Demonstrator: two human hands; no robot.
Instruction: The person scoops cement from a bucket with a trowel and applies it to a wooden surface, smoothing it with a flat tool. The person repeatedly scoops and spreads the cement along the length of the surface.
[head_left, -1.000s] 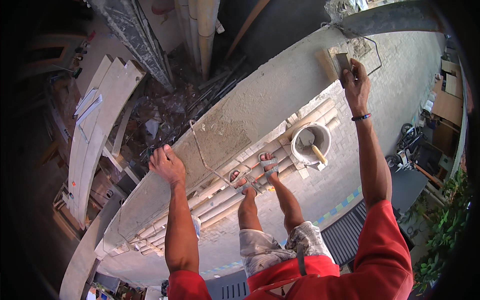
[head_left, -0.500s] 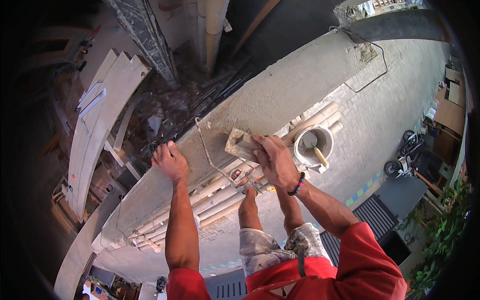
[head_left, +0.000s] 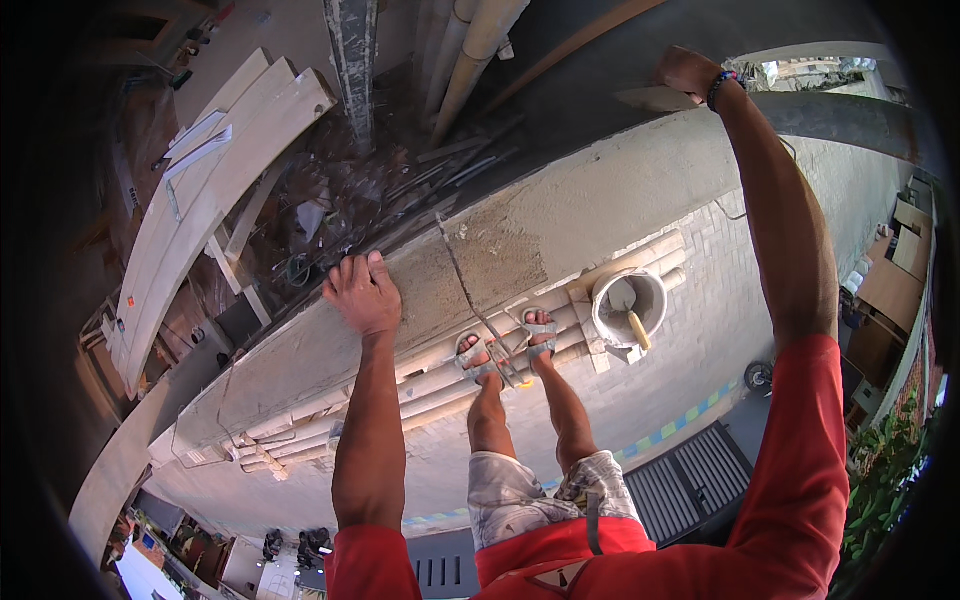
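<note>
A long concrete wall top [head_left: 610, 180] runs diagonally in front of me, with a darker, rougher patch of mortar around its middle. My left hand [head_left: 365, 295] is closed over the wall's far edge at the left. At the upper right, my right hand [head_left: 690, 75] grips a flat, mortar-coloured float [head_left: 655, 98] near the wall's far edge; the fingers partly hide it. A white bucket [head_left: 657, 295] of grey mortar stands on the near side, with a yellow-handled tool [head_left: 637, 330] leaning in it. Across the wall top lies a bent steel rod [head_left: 457, 262].
My sandalled feet stand on bamboo poles [head_left: 430, 410] beside the wall, high above a paved ground [head_left: 690, 350]. Beyond the wall are curved boards [head_left: 190, 210], upright bamboo posts [head_left: 475, 50] and a dark drop with debris. A dark curved beam [head_left: 850, 125] crosses at upper right.
My right hand has swung with the float from the wall's middle to the far upper right. My left hand stays on the edge. The view has shifted, and both feet now show.
</note>
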